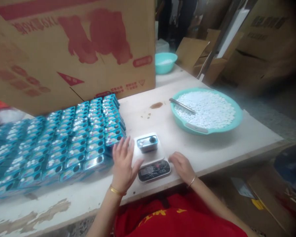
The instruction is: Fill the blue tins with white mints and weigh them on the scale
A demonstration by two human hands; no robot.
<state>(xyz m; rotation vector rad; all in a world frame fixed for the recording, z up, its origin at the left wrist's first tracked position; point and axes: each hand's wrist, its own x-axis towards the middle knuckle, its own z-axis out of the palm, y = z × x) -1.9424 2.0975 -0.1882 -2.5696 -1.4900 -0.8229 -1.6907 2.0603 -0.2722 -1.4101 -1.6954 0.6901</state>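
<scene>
At a packing table, my left hand [123, 164] lies flat and open, fingers [122, 148] spread, palm down on the white tabletop [212, 148] — it grips nothing. Its thumb points toward a small kitchen scale [151, 161], whose dark display panel [154, 170] sits just beside the thumb's tip. Whether the thumb touches the scale I cannot tell.

On the scale's white platform, just beyond my left fingertips and a little to their right, stands one small open tin [147, 143], silver inside with a blue rim.

My right hand [182, 166] rests on the table on the other side of the scale, fingers loosely curled downward, knuckles up, holding nothing that I can see. Its fingertips lie near the right edge of the display panel.

To the left of my left fingers, touching or almost touching their outer edge, begin the rows of blue tins [64, 144] — a wide field of them, packed side by side, many showing white tablets inside. Behind those rows stands a big cardboard box [71, 49] with red printing.

Well beyond my right fingers sits a teal basin [234, 117] heaped with white tablets [207, 110], a metal scoop [182, 106] lying in it with its handle over the near-left rim. Farther off, a smaller teal bowl [165, 62] stands at the table's far edge. Gold bangles circle both wrists; my red shirt [177, 220] fills the bottom of the view.
</scene>
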